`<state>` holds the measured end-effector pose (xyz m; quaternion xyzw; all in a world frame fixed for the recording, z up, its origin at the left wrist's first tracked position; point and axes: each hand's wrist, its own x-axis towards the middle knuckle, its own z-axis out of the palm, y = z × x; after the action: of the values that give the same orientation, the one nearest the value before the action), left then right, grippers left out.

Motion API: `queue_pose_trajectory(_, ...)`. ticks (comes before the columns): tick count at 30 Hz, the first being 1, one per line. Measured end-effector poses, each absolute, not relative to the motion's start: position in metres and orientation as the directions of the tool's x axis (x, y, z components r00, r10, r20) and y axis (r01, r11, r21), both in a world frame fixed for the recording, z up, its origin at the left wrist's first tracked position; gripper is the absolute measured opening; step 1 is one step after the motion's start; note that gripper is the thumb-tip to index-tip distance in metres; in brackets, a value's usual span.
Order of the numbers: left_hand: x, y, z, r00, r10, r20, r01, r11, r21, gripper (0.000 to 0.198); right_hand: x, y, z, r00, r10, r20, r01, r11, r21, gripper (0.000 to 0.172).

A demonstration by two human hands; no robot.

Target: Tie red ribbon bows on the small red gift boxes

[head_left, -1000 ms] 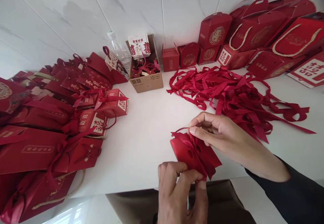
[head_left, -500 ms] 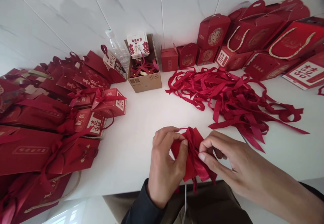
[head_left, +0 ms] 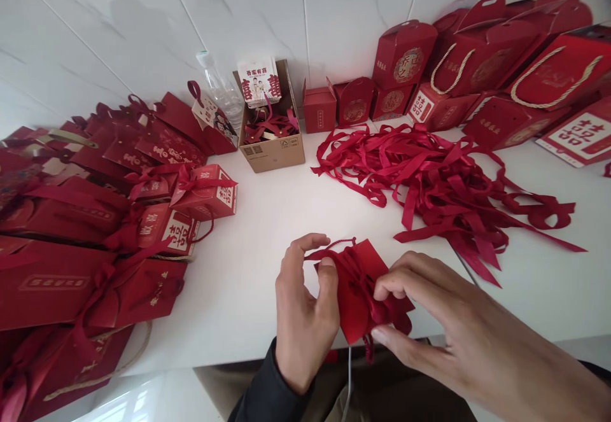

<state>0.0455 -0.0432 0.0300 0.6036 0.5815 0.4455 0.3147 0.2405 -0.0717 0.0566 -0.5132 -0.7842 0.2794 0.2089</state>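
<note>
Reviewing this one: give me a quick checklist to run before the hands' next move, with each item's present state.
1. Left hand at the small red box, thumb and forefinger apart: ok.
2. Right hand at the ribbon on the box: ok.
3. Ribbon drawn tight: cannot tell; fingers partly cover it.
4. Box well back from the near edge of the table: not ok.
5. Loose ribbon pile apart from the box: ok.
</note>
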Motion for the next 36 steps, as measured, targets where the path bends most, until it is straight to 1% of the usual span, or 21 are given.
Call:
queue_pose_trajectory(2, 0.044, -0.04, 0.033, -0.002, 0.987, 0.158, 0.423, -0.142, 0.895, 0.02, 0.238, -0.074, 0.054, -0.375, 0.922, 0.093, 0.695, 0.346, -0.63, 0.002)
queue_pose_trajectory(4, 0.044, -0.036, 0.035, 0.084, 0.985, 0.148, 0.417, -0.17, 0.893, 0.014, 0.237, -0.075, 0.053, -0.369, 0.925, 0.093, 0.686, 0.338, -0.645, 0.008)
queue_pose_trajectory(6, 0.044, -0.033, 0.035, 0.114, 0.982, 0.151, 0.397, -0.185, 0.899, 0.008, 0.236, -0.074, 0.054, -0.356, 0.931, 0.075, 0.678, 0.313, -0.666, 0.011)
queue_pose_trajectory(13, 0.041, -0.034, 0.038, 0.049, 0.998, 0.05, 0.305, -0.062, 0.95, 0.011, 0.24, -0.072, 0.057, -0.334, 0.941, 0.046, 0.677, 0.274, -0.683, 0.014)
queue_pose_trajectory(18, 0.039, -0.035, 0.039, -0.037, 0.999, 0.036, 0.256, -0.025, 0.966, 0.013, 0.243, -0.074, 0.053, -0.307, 0.949, 0.07, 0.69, 0.273, -0.671, 0.013)
queue_pose_trajectory(20, 0.037, -0.037, 0.038, -0.036, 0.999, 0.026, 0.258, -0.016, 0.966, 0.015, 0.244, -0.075, 0.052, -0.304, 0.95, 0.067, 0.695, 0.27, -0.667, 0.013)
queue_pose_trajectory(23, 0.035, -0.039, 0.036, -0.017, 1.0, 0.006, 0.254, -0.002, 0.967, 0.017, 0.247, -0.075, 0.051, -0.291, 0.957, 0.014, 0.697, 0.223, -0.681, 0.01)
queue_pose_trajectory(25, 0.032, -0.041, 0.035, -0.003, 1.0, -0.008, 0.25, 0.008, 0.968, 0.018, 0.247, -0.074, 0.049, -0.278, 0.96, -0.015, 0.703, 0.193, -0.685, 0.013)
queue_pose_trajectory(29, 0.029, -0.042, 0.034, 0.006, 1.0, -0.02, 0.234, 0.018, 0.972, 0.017, 0.247, -0.07, 0.047, -0.309, 0.951, -0.016, 0.709, 0.22, -0.67, 0.009)
queue_pose_trajectory(31, 0.029, -0.042, 0.033, 0.006, 1.0, -0.021, 0.23, 0.019, 0.973, 0.018, 0.247, -0.069, 0.048, -0.33, 0.944, -0.016, 0.695, 0.232, -0.68, 0.013)
queue_pose_trajectory(36, 0.028, -0.043, 0.028, -0.018, 0.998, -0.058, 0.229, 0.061, 0.972, 0.023, 0.251, -0.069, 0.056, -0.305, 0.952, -0.028, 0.673, 0.194, -0.713, 0.019)
